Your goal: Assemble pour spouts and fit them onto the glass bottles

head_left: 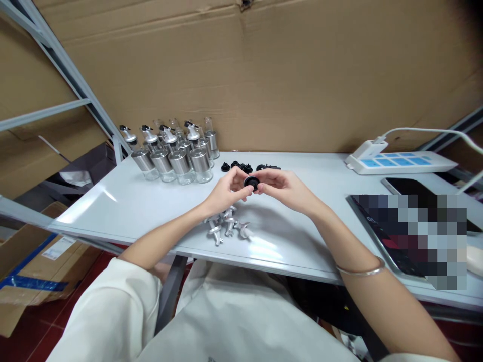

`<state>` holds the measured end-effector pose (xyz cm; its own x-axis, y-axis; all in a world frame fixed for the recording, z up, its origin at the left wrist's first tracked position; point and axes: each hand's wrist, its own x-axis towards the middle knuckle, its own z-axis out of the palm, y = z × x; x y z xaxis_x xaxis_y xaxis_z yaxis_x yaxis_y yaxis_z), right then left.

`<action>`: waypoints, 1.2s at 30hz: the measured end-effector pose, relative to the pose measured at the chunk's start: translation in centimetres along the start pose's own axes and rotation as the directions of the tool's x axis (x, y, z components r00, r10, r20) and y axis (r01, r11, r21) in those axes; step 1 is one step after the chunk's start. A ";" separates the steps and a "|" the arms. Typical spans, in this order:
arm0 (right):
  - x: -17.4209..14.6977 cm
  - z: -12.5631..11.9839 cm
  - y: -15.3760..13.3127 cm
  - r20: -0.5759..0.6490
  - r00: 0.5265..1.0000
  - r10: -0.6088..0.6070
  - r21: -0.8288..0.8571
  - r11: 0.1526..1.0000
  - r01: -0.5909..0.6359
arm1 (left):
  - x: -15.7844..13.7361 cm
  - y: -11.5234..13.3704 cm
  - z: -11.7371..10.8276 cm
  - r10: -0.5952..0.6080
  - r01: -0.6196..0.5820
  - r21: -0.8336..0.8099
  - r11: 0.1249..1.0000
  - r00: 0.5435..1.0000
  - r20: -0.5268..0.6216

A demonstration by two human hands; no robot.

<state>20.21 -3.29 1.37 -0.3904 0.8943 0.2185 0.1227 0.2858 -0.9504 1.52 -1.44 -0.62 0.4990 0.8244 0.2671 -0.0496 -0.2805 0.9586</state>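
Observation:
Between both hands is a small round black bottle stopper (251, 183) with a silvery rim, raised above the table. My left hand (227, 187) grips its left side with thumb and fingers. From the other side, my right hand (286, 188) pinches it. Below my left hand lie several silver pourer spouts (229, 223) in a loose group. Several black stopper parts (241, 167) sit just beyond my hands, partly hidden by the fingers.
Glass bottles with steel sleeves (180, 166), the front ones topped with pourers, crowd the white table (151, 211) at back left. On the right are a power strip (403, 162), a phone (409, 191) and a tablet-like device (381, 236). Cardboard (294, 75) walls the back.

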 end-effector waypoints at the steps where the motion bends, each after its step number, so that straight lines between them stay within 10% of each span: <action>1: 0.0 0.0 0.0 -0.001 1.000 -0.001 0.001 1.000 0.001 | 0.0 0.0 0.0 0.000 0.000 -0.003 1.000 1.000 0.001; 36: -0.2 0.5 -0.1 -0.052 0.996 -0.073 -0.300 0.952 0.054 | -0.2 0.0 0.0 0.012 -0.022 0.225 0.974 0.999 0.047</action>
<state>19.80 -3.69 1.31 -0.3507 0.8877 0.2983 0.3698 0.4239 -0.8268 1.38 -1.64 -0.64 0.5387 0.7970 0.2731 0.1352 -0.4017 0.9057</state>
